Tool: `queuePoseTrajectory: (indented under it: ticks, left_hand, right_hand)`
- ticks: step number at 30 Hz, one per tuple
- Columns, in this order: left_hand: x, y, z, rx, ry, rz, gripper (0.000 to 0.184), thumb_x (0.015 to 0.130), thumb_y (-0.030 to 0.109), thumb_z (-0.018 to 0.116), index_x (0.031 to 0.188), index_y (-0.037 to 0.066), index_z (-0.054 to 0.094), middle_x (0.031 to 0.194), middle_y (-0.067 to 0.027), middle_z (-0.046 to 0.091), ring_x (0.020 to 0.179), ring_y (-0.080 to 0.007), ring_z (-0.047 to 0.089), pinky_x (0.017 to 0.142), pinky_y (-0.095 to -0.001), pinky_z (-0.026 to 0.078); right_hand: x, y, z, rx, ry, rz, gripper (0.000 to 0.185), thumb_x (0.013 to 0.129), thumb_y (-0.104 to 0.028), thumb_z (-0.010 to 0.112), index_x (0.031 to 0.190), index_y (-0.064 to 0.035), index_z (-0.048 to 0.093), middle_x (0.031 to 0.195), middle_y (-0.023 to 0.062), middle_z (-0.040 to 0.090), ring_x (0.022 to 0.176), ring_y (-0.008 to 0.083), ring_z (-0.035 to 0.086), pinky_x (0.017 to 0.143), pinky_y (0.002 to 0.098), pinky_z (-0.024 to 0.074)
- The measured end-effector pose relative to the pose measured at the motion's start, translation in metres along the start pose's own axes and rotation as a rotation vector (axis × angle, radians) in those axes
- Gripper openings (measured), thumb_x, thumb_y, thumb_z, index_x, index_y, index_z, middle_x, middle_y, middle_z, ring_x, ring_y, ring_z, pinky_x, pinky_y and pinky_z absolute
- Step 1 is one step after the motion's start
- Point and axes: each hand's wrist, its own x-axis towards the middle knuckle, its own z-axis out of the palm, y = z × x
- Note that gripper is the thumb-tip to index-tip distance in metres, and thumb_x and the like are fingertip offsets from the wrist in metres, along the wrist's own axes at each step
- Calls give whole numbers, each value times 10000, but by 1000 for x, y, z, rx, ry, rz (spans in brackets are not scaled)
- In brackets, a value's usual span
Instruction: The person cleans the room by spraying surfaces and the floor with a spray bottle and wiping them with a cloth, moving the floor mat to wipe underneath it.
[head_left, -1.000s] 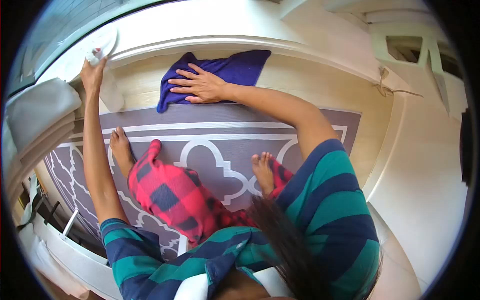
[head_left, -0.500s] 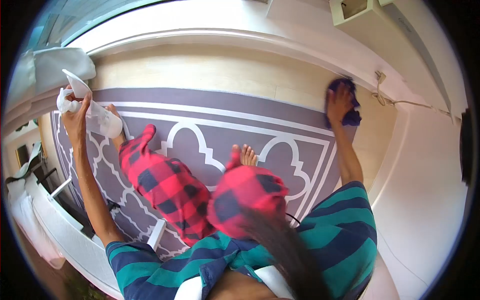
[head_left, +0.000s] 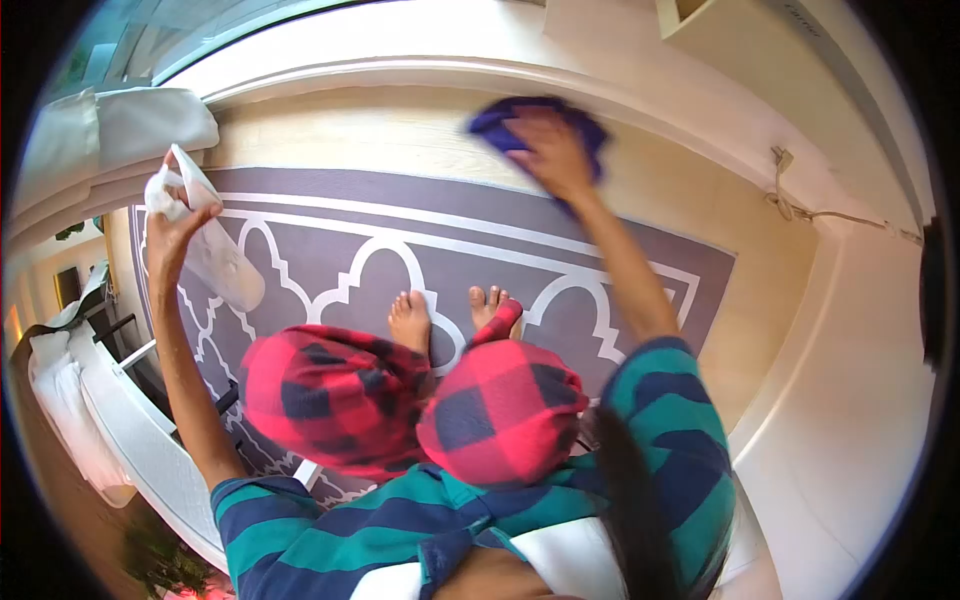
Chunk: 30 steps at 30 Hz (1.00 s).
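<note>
The purple cloth [head_left: 492, 128] lies just beyond the far edge of the grey patterned rug [head_left: 440, 195], on the strip of pale floor [head_left: 340, 130] that runs along there. The right hand [head_left: 550, 150] is flat on top of it, fingers stretched out rather than gripped round the fabric (they are blurred, so their exact spread is hard to read). Over the rug's left part, the left hand [head_left: 178, 228] is closed around the upper end of a pale spray bottle [head_left: 228, 268], whose body slants down toward the rug; I cannot tell whether its base touches. Both bare feet [head_left: 410, 318] rest on the rug near its middle, with the red-and-black checked trousers [head_left: 500, 410] at its near side. Past the rug's far left corner hangs a pale curtain [head_left: 150, 120], and beyond its right end is a cable [head_left: 790, 205] against the wall.
</note>
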Motion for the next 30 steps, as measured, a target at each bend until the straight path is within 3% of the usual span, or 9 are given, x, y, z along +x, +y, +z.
queuePoseTrajectory:
  ticks: [4, 6, 7, 9, 13, 19, 21, 26, 30]
  left_hand:
    - [-14, -45, 22, -132, -48, -42, 684, 680, 66, 755, 1298, 45, 462, 864, -24, 594, 781, -121, 558, 720, -276, 468]
    - [-19, -26, 58, -215, -25, 110, 780, 660, 98, 784, 1353, 63, 428, 923, -39, 614, 818, -136, 565, 761, -293, 478]
    - [-18, -32, 76, -163, -81, 115, 813, 647, 128, 800, 1363, 69, 419, 953, -47, 620, 837, -141, 565, 776, -297, 478]
    - [-13, -37, 105, 1, -278, 26, 877, 622, 193, 830, 1379, 81, 401, 1012, -63, 628, 876, -148, 561, 806, -304, 476]
    - [12, -55, 193, -144, -340, 212, 740, 711, 222, 718, 1380, 131, 415, 966, -153, 640, 864, -193, 593, 819, -335, 464]
    - [11, -11, 200, -459, -631, 329, 852, 671, 115, 649, 1438, 248, 303, 1416, -160, 393, 1258, -310, 420, 1044, -387, 320]
    - [11, 9, 200, -467, -900, 371, 879, 656, 122, 655, 1445, 239, 286, 1407, -164, 404, 1267, -300, 414, 1051, -400, 312]
    - [-6, 58, 206, -499, -1041, 624, 846, 709, 160, 689, 1448, 204, 280, 1213, -142, 555, 1036, -257, 551, 932, -358, 413]
    - [-1, 73, 192, -644, -1003, 606, 778, 757, 221, 740, 1423, 171, 342, 1179, -32, 590, 837, -143, 540, 810, -299, 444]
  right_hand:
    - [-139, 89, -126, -511, 212, 294, 534, 856, -390, 571, 1311, -125, 482, 1361, 132, 445, 1251, 320, 392, 1051, 445, 278]
    - [-205, 142, -128, -813, 437, 729, 586, 903, -532, 420, 1343, -147, 452, 1425, 110, 369, 1257, 336, 376, 1034, 491, 287]
    - [-196, 119, -121, -948, 466, 1152, 529, 921, -497, 407, 1315, -150, 475, 1373, 116, 412, 1210, 329, 415, 978, 525, 325]
    - [-167, 103, -88, -1069, 525, 1405, 427, 925, -413, 432, 1243, -143, 521, 1208, 142, 514, 1102, 329, 499, 890, 510, 389]
    - [-110, 29, -36, -639, 407, 825, 306, 865, -206, 520, 1155, -114, 555, 1000, 181, 570, 953, 350, 577, 731, 430, 477]
    - [-55, -70, -74, -211, -1, 551, 582, 741, -189, 630, 1300, -150, 472, 1173, 156, 510, 997, 350, 562, 789, 415, 485]
    - [-37, -123, -77, -92, -26, 346, 737, 685, -192, 674, 1369, -168, 402, 1309, 125, 428, 1059, 328, 548, 835, 392, 476]
    - [-17, -210, -109, 390, -234, 349, 464, 718, -109, 659, 1177, -132, 595, 977, 120, 653, 897, 295, 629, 751, 371, 495]
    - [-34, -226, -167, -243, -156, 323, 234, 755, -104, 639, 988, -117, 656, 784, 120, 665, 699, 306, 627, 633, 372, 483]
